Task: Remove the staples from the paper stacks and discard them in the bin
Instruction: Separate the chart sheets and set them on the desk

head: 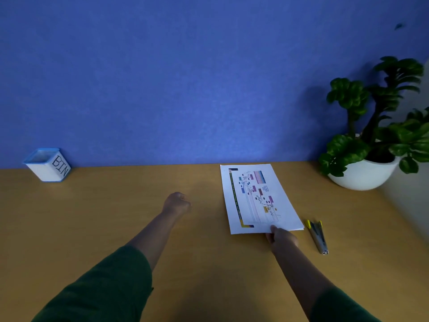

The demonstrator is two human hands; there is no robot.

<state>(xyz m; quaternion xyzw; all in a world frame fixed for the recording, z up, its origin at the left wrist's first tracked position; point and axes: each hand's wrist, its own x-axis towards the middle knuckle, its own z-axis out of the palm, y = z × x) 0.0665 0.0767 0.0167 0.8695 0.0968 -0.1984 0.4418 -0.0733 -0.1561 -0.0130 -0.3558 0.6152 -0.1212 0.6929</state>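
A white paper stack (pixel 255 198) with a coloured chart printed on top lies flat on the wooden table, right of centre. My right hand (pixel 282 238) grips its near edge, thumb on top. My left hand (pixel 177 203) hovers over the middle of the table with the fingers curled into a fist; I cannot see anything in it. A staple remover (pixel 318 235) with yellow and grey parts lies on the table just right of the stack. The white container with a blue rim marked BIN (pixel 47 165) stands at the far left against the wall.
A potted green plant in a white bowl-shaped pot (pixel 362 175) stands at the far right corner. A blue wall (pixel 185 77) closes off the back edge of the table (pixel 116 205).
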